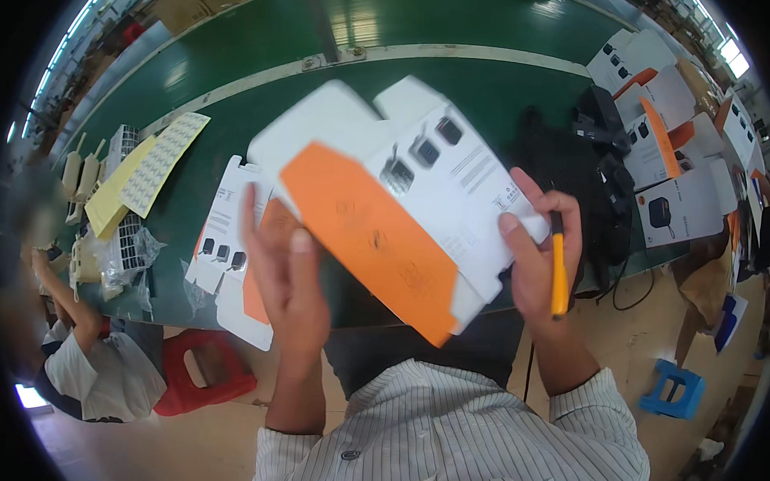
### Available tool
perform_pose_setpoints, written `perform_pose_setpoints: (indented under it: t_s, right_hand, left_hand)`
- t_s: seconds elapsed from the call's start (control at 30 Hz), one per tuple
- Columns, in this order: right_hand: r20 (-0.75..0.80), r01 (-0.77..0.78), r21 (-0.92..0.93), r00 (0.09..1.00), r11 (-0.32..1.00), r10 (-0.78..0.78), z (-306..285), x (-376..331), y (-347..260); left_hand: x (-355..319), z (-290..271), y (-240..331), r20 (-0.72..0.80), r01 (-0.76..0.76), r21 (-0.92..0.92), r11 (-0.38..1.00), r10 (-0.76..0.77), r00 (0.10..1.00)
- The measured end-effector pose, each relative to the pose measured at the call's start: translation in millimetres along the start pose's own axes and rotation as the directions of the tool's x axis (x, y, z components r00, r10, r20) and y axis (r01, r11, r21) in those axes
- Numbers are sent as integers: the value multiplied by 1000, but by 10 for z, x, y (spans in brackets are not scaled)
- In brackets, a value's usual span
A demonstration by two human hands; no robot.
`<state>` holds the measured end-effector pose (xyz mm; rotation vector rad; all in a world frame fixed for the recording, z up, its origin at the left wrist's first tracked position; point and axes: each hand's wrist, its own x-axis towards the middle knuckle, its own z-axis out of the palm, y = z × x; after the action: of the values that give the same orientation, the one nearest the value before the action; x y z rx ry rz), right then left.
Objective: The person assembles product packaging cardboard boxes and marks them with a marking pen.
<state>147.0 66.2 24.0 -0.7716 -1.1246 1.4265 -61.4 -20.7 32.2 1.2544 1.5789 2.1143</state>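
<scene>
A flat, unfolded carton, white with an orange side panel and printed pictures of small dark devices, is held up tilted above the table's front edge. My right hand grips its right end, thumb on the printed face. A slim yellow-orange and black pen-like tool is also tucked in the right hand's fingers. My left hand is at the carton's left edge with fingers stretched and thumb apart; whether it touches the card I cannot tell. Behind the left hand, another flat carton lies over the table edge.
Cartons and black devices crowd the green table's right side. Yellow sheets, cream parts and plastic bags lie at left, near another person. A red stool and a blue stool stand below.
</scene>
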Motion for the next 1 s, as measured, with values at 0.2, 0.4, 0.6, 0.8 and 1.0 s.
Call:
perform_pose_setpoints:
  t_s: [0.2,0.4,0.6,0.8,1.0]
  right_hand:
    - [172,290,-520,957,803,-234,20,-219,98]
    - [302,357,-736,933,574,-193,-25,-283,58]
    - [489,466,-841,872,275,16,-36,-257,86]
    - [483,441,-803,876,401,3,206,-76,-293]
    - [397,-64,-572,851,818,345,93,120,39]
  left_hand:
    - [-134,228,-71,273,376,-223,900,-312,910]
    - [-14,149,-155,450,4,491,871,-257,855]
    - [-182,106,-225,551,-288,679,675,-210,808]
    - [-226,7,-298,663,-342,640,688,-271,698]
    - [-212,24,-355,678,-366,630,685,-256,689]
